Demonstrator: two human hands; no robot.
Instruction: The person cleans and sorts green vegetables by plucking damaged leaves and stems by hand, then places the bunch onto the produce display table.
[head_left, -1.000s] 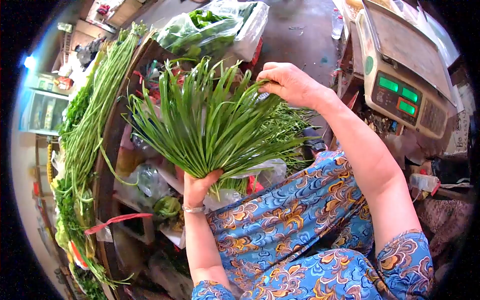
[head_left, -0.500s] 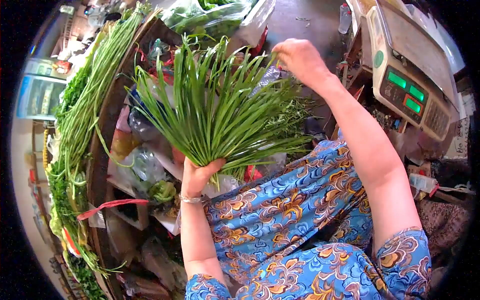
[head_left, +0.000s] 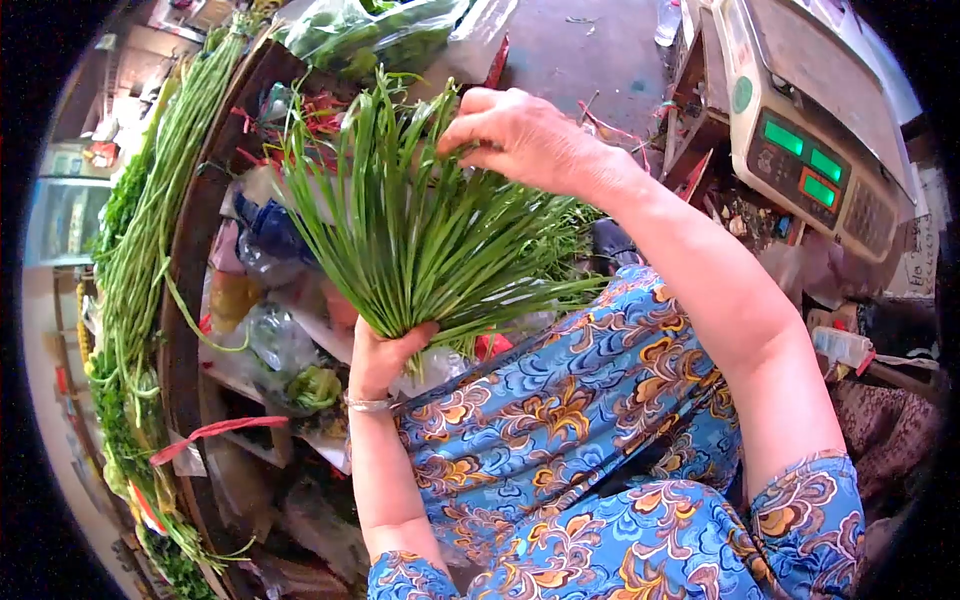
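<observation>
A fanned bunch of long flat green leaves (head_left: 410,230) fills the middle of the view. Its lower end is wrapped by the fingers of my left hand (head_left: 388,358), which wears a bracelet on the wrist. At the upper right of the fan is my right hand (head_left: 525,138), with thumb and fingers bent toward the leaf tips. The fingers are close together at the leaves, and anything between them is too small to make out. More thin green stalks (head_left: 575,235) lie behind the bunch, to its right.
Long green beans (head_left: 185,220) and leafy greens line a shelf on the left, with a red strip (head_left: 220,427) over its edge. A digital scale (head_left: 800,150) stands at right. Bagged greens (head_left: 375,38) are at the top. Clear plastic bags (head_left: 280,340) lie below the shelf.
My right hand has come back left to the leaf tips after moving away to the right. My left hand still holds the bunch. The whole view has shifted slightly.
</observation>
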